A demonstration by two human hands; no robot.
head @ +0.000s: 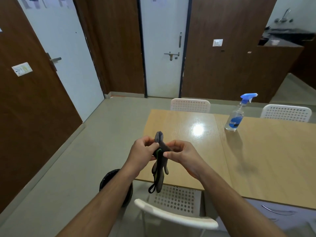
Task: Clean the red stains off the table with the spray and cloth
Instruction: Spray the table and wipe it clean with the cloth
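A grey cloth (160, 168) with a black and green edge hangs in the air over the near left corner of the wooden table (266, 159). My left hand (142, 152) pinches its upper part from the left, and my right hand (182, 154) pinches it from the right. The cloth's lower end and a black loop dangle below my hands. A clear spray bottle (236, 115) with a blue trigger head and blue label stands upright on the table, far right of my hands. I see no red stains on the visible tabletop.
A white perforated chair (172, 207) stands tucked at the table's near side below my hands. Two more white chairs (190, 104) stand at the far side. A black bin (111, 178) sits on the floor under my left forearm. Doors and wood panels line the back wall.
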